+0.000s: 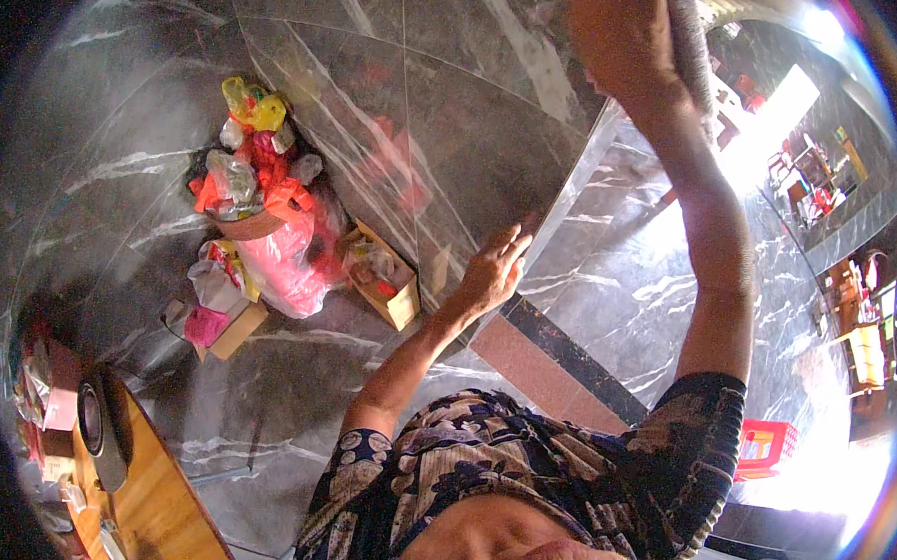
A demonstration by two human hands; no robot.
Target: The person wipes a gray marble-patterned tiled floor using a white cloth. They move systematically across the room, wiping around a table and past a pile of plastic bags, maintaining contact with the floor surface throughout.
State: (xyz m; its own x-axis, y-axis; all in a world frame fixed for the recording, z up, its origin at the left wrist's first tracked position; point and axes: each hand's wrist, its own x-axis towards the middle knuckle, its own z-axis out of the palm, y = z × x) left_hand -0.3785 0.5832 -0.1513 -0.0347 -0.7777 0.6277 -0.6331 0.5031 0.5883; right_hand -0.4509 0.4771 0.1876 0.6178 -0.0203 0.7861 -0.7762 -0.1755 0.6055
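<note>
My right arm is raised, with my right hand (628, 44) at the top edge of the view. A grey, rough-looking thing (693, 50) lies along the far side of this hand. Most fingers are hidden, so I cannot tell whether they grip it. Lower down, my left hand (496, 271) is by the edge of a dark grey, white-veined marble-look panel (491, 154). Its fingers are loosely spread and hold nothing visible. A pale edge strip (577, 180) runs between the two hands. Whether the left fingertips touch the panel is unclear.
A basket (248, 226) overflows with red and yellow plastic bags beside a pink plastic bag (291, 266). Cardboard boxes (402, 308) stand close by. At lower left is a wooden board or tabletop (162, 485). A red plastic stool (760, 450) stands at right, near bright glare.
</note>
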